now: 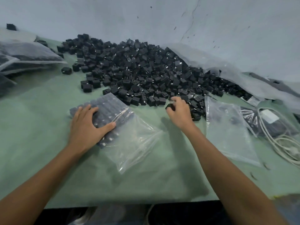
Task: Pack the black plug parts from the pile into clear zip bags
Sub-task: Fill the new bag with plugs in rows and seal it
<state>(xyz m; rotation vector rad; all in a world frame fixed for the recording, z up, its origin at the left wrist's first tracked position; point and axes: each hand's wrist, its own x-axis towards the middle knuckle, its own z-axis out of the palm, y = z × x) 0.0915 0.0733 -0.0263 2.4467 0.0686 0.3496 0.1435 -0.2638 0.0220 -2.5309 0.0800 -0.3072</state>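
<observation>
The left hand (87, 122) lies flat, fingers spread and thumb out, pressing on the filled end of a bag (138, 143) near the middle of the desk (32, 127). Its forearm runs in over the near edge. The right hand (178, 111) reaches further, to the near rim of the pile (146, 70). Its fingers are curled down around one plug (168, 107). Only a dark corner of that plug shows beside the thumb, and the rest is hidden.

The bag's far half holds rows of plugs, blurred by the plastic. Its near half is flat and clear. The pile spreads across the far middle of the desk, against the wall.

A spare bag (230, 127) lies flat to the right of the right hand. Beyond it, a white cable (284, 140) is cut off by the desk's right edge. Hazy packed bags (24, 52) sit at the far left corner, their contents hard to make out.
</observation>
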